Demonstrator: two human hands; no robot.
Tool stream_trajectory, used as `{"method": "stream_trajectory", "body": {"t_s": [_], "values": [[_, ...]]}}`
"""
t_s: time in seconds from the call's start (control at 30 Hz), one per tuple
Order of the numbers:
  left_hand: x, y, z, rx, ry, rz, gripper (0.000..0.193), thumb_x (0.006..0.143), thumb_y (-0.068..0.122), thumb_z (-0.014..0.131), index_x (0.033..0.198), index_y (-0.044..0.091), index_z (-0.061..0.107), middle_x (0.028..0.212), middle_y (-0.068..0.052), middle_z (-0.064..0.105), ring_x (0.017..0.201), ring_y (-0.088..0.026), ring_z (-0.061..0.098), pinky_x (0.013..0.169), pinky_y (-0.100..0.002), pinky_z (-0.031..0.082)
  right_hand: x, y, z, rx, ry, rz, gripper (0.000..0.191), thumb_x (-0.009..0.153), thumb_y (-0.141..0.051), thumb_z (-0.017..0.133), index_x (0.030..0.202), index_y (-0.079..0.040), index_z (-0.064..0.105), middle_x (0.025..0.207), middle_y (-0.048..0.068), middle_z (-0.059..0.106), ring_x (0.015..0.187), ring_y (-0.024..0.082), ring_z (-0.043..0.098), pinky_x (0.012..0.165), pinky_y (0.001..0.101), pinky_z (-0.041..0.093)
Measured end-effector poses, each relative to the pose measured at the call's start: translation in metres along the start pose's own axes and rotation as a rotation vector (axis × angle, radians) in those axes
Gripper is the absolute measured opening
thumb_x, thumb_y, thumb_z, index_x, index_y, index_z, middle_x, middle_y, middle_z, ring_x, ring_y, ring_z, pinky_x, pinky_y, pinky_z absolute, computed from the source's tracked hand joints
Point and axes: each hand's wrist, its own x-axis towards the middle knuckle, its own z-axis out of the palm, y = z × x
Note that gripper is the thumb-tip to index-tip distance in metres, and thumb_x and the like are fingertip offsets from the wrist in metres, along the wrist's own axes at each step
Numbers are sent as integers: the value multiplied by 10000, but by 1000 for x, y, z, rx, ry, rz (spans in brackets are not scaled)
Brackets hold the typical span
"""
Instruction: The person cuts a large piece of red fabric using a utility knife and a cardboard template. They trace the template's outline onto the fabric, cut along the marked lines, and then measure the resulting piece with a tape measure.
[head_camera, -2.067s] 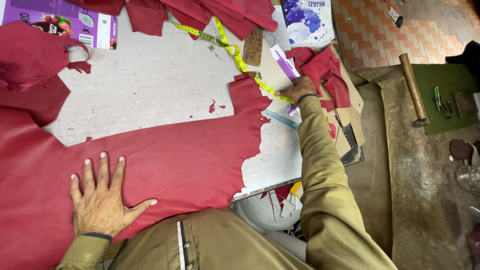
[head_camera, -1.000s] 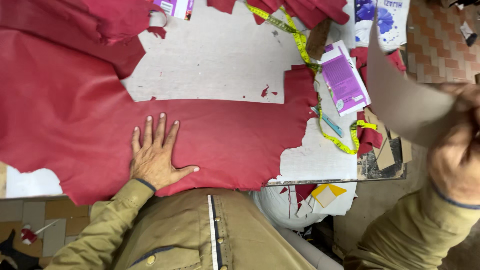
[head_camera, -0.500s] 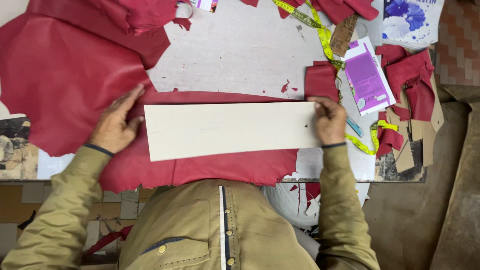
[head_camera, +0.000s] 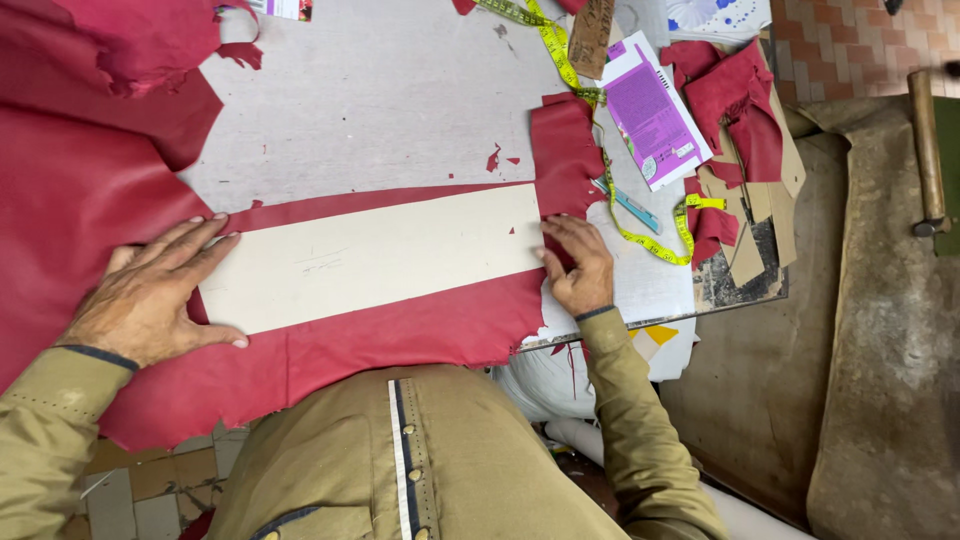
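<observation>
Both hands are down flat on the work. The left hand lies palm-down at the 9 o'clock end of the long cream cardboard pattern strip, fingers spread and released, fingertips resting on the strip's short edge and on the leather beside it. The right hand presses at the 3 o'clock end, fingers extended and lightly curved, tips touching the strip's corner where it meets the leather; nothing is grasped in either hand.

The strip lies lengthwise across the big red leather hide, tilted a little so its right end sits higher. The hide spreads from 9 o'clock across the grey worktable and hangs over the near edge toward the person's olive shirt.

Toward 1 o'clock, a yellow measuring tape snakes past the right hand, just beside a purple-and-white printed leaflet. Red leather scraps pile over brown cardboard pieces at 2 o'clock. Far out at 3 o'clock, a wooden-handled hammer lies well apart from the table.
</observation>
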Motion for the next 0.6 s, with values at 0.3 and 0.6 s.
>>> {"method": "stream_trajectory", "body": {"t_s": [0.3,0.6], "values": [[8,4,0,-81,-63,-87,1139,567,781,659,1542,245,417,1670,29,329,1511,-184,312,1086,-482,355,-25,44,1,69,-197,4,393,940,3,597,1309,-65,716,1426,109,655,1435,350,502,1187,469,365],[12,4,13,36,-32,15,1340,468,887,675,1577,182,411,1714,-7,322,1546,-237,283,1125,-511,322,-26,44,-7,40,-214,-38,659,970,-27,627,1576,-40,367,1516,95,623,1438,364,473,1210,464,315]]}}
